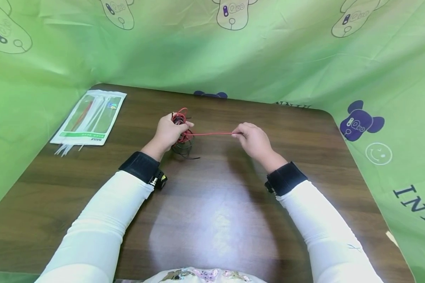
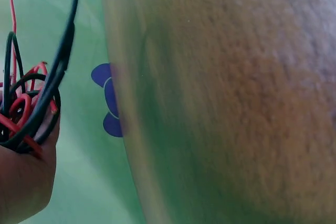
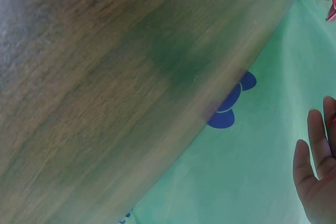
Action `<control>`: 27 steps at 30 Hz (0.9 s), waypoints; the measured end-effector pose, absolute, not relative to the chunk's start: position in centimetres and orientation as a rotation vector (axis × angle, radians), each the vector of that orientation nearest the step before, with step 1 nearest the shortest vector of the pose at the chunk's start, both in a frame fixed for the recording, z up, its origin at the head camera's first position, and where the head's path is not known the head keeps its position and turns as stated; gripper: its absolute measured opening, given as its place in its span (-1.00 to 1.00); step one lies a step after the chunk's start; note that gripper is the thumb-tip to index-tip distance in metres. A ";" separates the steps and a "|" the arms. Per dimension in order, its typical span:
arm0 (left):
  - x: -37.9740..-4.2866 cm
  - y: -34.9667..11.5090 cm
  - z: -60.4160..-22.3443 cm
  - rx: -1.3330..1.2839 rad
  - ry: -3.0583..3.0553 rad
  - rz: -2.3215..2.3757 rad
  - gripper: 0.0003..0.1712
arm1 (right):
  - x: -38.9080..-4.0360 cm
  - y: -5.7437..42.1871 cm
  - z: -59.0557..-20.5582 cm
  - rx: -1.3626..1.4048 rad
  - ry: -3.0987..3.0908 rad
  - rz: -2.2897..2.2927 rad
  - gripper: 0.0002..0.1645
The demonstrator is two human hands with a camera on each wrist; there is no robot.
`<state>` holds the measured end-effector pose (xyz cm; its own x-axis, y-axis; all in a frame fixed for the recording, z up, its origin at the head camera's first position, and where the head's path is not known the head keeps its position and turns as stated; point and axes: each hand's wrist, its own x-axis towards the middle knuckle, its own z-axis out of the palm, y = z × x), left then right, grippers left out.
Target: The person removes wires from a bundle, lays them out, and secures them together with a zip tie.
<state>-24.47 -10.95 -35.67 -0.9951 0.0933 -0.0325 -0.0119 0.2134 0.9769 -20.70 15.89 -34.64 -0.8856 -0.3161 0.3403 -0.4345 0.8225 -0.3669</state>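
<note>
My left hand [image 1: 166,133] grips a tangled bundle of red and black wires [image 1: 178,119] over the table, left of centre. In the left wrist view, loops of the wire bundle [image 2: 32,109] lie in the palm, at the left edge. One black wire end [image 1: 192,158] hangs loose below that hand. A single red wire strand [image 1: 212,134] runs straight across from the bundle to my right hand [image 1: 254,140], which pinches it between thumb and forefinger. The right wrist view catches the other fingers [image 3: 316,137] of that hand stretched out.
On the far left of the brown wooden table [image 1: 212,177] lies a clear plastic bag [image 1: 78,135] of white cable ties, with several tie ends [image 1: 64,149] sticking out at its near edge. Green printed curtains [image 1: 184,51] enclose the table's back and sides.
</note>
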 end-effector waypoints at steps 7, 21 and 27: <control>-24.7 -11.2 -35.7 0.082 2.364 1.923 -0.71 | -21.0 16.2 -34.4 0.558 -2.738 0.648 -0.91; -24.7 -12.6 -36.0 0.095 2.444 1.831 -0.17 | -21.0 17.3 -34.5 0.473 -2.780 0.673 -0.90; -24.9 -12.7 -36.1 0.183 2.440 1.769 -0.13 | -20.8 17.9 -34.5 0.434 -2.790 0.679 -0.89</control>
<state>-24.88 -12.69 -36.08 -0.9853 0.1688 -0.0277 0.0262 0.3088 0.9508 -20.85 17.95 -34.51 -0.9280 -0.2280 0.2948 -0.3380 0.8482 -0.4079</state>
